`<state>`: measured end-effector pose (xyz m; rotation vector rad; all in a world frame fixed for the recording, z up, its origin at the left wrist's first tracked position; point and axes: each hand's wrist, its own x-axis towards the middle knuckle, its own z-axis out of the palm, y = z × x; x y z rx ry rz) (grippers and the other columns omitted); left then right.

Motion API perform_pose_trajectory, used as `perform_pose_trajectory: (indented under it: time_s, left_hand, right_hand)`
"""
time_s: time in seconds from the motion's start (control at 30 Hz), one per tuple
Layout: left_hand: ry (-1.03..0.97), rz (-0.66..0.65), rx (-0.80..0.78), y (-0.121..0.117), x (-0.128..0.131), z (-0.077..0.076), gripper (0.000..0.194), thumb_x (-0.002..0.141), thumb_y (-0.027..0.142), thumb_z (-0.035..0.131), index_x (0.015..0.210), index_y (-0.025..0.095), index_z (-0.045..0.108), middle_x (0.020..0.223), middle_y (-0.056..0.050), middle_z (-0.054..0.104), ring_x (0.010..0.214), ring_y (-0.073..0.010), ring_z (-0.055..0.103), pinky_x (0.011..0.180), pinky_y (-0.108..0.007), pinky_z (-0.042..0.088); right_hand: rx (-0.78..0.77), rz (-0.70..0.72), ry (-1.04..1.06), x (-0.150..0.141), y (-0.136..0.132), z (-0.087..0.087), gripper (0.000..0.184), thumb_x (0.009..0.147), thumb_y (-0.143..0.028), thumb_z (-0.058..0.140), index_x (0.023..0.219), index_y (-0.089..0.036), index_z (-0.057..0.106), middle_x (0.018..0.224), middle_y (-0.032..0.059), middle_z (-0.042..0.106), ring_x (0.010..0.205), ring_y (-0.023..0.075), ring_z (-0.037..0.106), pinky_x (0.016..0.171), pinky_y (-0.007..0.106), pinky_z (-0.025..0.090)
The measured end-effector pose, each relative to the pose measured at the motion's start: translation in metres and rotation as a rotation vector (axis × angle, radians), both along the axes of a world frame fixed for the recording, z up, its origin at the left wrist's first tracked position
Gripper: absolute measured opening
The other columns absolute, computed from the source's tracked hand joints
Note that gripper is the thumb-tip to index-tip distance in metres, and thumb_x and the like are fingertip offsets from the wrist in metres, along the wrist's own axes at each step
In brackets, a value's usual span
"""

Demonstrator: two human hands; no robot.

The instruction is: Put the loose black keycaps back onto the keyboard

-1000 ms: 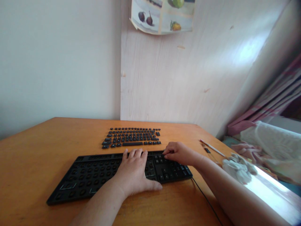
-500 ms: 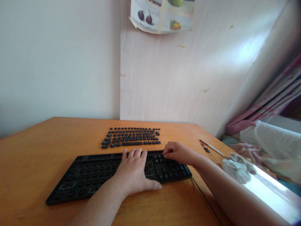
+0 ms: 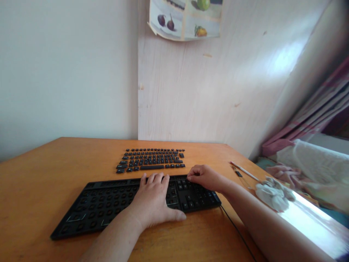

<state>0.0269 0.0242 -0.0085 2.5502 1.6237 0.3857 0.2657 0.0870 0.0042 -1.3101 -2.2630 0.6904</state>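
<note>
A black keyboard (image 3: 109, 198) lies on the wooden desk, its left and middle parts stripped of keycaps so the sockets show. Keys are still seated on its right part. My left hand (image 3: 154, 200) rests across the middle of the keyboard, fingers spread and thumb stretched out near the front edge. Above the upper right keys, my right hand (image 3: 203, 176) is closed in a pinch; whatever is between its fingertips is hidden. Behind the keyboard, loose black keycaps (image 3: 152, 159) are laid out in rows, with the long space bar (image 3: 152, 167) in the front row.
The keyboard's cable (image 3: 237, 227) runs off the right end toward the front of the desk (image 3: 32, 182). At right lie a white pencil-like stick (image 3: 245, 171), a small wire tool with a black part (image 3: 238, 173), and a crumpled whitish cloth (image 3: 272, 196). A wall stands behind.
The whole view has shifted slightly. My left hand stays spread on the keyboard, and my right hand remains pinched at nearly the same keys.
</note>
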Motion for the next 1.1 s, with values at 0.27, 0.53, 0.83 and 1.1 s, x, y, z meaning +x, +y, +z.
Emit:
perform_pose_trajectory:
  time_s: [0.27,0.53,0.83,1.1]
  left_hand:
    - [0.005,0.003,0.003,0.0008,-0.0003,-0.003,0.122,0.044,0.092,0.042,0.14,0.017,0.036,0.142,-0.017,0.039,0.131,-0.0397,0.029,0.109,-0.056,0.007]
    - [0.002,0.004,0.006,0.0001,0.0005,0.0,0.122,0.044,0.093,0.041,0.139,0.017,0.037,0.141,-0.018,0.04,0.131,-0.039,0.03,0.109,-0.057,0.008]
    - [0.008,0.005,0.001,0.0002,0.0001,-0.0015,0.121,0.045,0.091,0.043,0.14,0.017,0.036,0.142,-0.018,0.039,0.132,-0.04,0.029,0.109,-0.056,0.008]
    - [0.022,-0.001,0.006,-0.0006,0.0013,0.0003,0.121,0.045,0.091,0.041,0.139,0.015,0.037,0.142,-0.019,0.039,0.131,-0.0399,0.03,0.109,-0.057,0.01]
  right_hand:
    - [0.053,0.002,-0.037,-0.0026,0.0005,-0.0015,0.012,0.078,-0.022,0.055,0.072,-0.015,0.062,0.072,0.0008,0.059,0.067,0.0119,0.052,0.064,0.024,0.04]
    - [0.106,0.019,-0.081,-0.0041,0.0014,-0.0012,0.009,0.077,-0.02,0.056,0.072,-0.015,0.061,0.074,0.0017,0.058,0.07,0.0132,0.053,0.065,0.025,0.041]
    - [0.081,0.055,-0.091,-0.0047,0.0009,0.0025,0.01,0.077,-0.019,0.055,0.071,-0.015,0.061,0.073,0.0017,0.059,0.069,0.0133,0.053,0.065,0.025,0.041]
    - [0.076,0.045,-0.092,-0.0037,0.0034,-0.0007,0.008,0.077,-0.02,0.055,0.073,-0.015,0.061,0.073,0.0017,0.059,0.069,0.0133,0.053,0.064,0.025,0.041]
